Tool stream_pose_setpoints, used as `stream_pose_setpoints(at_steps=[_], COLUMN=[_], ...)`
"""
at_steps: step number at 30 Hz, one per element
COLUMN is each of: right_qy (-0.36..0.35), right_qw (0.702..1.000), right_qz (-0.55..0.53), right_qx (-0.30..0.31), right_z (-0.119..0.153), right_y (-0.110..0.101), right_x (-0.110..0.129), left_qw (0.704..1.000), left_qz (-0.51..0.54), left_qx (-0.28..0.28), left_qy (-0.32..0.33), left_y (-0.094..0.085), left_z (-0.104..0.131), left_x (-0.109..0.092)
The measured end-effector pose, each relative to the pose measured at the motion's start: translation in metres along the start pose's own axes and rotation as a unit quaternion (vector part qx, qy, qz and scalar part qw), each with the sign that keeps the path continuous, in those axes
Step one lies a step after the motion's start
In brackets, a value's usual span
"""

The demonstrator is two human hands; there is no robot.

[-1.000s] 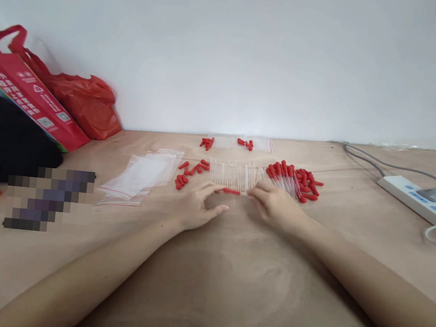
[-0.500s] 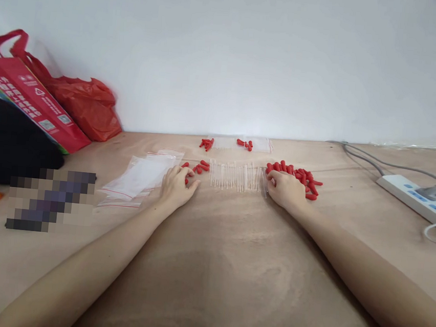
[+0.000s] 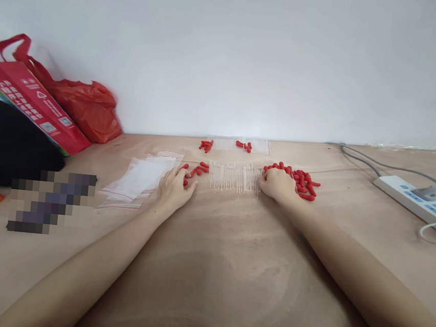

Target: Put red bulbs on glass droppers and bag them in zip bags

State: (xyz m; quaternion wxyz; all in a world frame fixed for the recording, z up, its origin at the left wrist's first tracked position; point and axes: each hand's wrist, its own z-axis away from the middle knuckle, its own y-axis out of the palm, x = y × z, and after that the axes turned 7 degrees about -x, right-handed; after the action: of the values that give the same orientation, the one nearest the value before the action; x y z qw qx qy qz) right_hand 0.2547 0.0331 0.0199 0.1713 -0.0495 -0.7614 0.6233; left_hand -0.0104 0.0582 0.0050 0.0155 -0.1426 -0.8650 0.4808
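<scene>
Clear tubes (image 3: pixel 232 177): side by side in a row on the wood-grained table (image 3: pixel 227 267), between both hands, long axes running toward the wall (image 3: pixel 251 59), slender tips toward the person
Capped tubes (image 3: pixel 281 166): at the row's right end, red ends pointing to the wall, shafts mostly hidden behind the right hand
Right hand (image 3: pixel 277 184): fingers curled close over the row's right end; whether they pinch a tube I can't say
Left hand (image 3: pixel 175 187): fingers bent and slightly parted, thumb apart, at the red bulbs; whether they grip one I can't say
Red bulbs (image 3: pixel 199 171): matt, rubbery-looking, tapered, at mixed angles; a thicker heap (image 3: pixel 304 184) lies beyond the right hand
Zip bags (image 3: pixel 142 174): thin clear plastic, red seal lines, flat and overlapping
Far bag (image 3: pixel 260 147): flat near the wall, bulbs and thin tubes on or in it, unclear which
Red plastic bag (image 3: pixel 92 110): crumpled, contents hidden
</scene>
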Motion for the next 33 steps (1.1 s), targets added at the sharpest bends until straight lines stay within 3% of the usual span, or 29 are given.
stream_pose_setpoints(at_steps=[5,13,18,21,24,27,29,33], right_qy=[0.023,0.031,0.03,-0.01,-0.112,-0.242,-0.293,-0.344], right_qw=[0.999,0.998,0.998,0.999,0.985,0.93,0.901,0.88], right_qz=[0.006,-0.009,-0.019,-0.039,-0.133,-0.274,-0.319,-0.325], right_qx=[0.046,0.062,0.048,0.02,-0.007,0.026,0.017,-0.039], right_z=[-0.014,-0.021,-0.017,-0.007,0.011,0.036,0.051,0.068], right_y=[-0.001,-0.001,-0.013,-0.024,-0.029,-0.023,-0.014,0.004], right_x=[0.012,0.02,0.019,0.011,-0.001,-0.013,-0.017,-0.017], left_qw=[0.999,0.99,0.985,0.992,0.981,0.948,0.926,0.878], left_qz=[-0.024,-0.116,-0.152,-0.067,0.123,0.29,0.362,0.457], left_qx=[0.017,0.04,0.027,-0.018,-0.036,0.009,0.054,0.136], left_qy=[0.031,0.07,0.071,0.106,0.144,0.131,0.095,0.038], left_y=[-0.003,-0.006,-0.02,-0.024,-0.018,-0.005,0.002,0.003], left_z=[0.0,-0.001,0.0,0.004,0.015,0.028,0.034,0.04], left_x=[0.002,0.0,-0.01,-0.021,-0.033,-0.042,-0.045,-0.048])
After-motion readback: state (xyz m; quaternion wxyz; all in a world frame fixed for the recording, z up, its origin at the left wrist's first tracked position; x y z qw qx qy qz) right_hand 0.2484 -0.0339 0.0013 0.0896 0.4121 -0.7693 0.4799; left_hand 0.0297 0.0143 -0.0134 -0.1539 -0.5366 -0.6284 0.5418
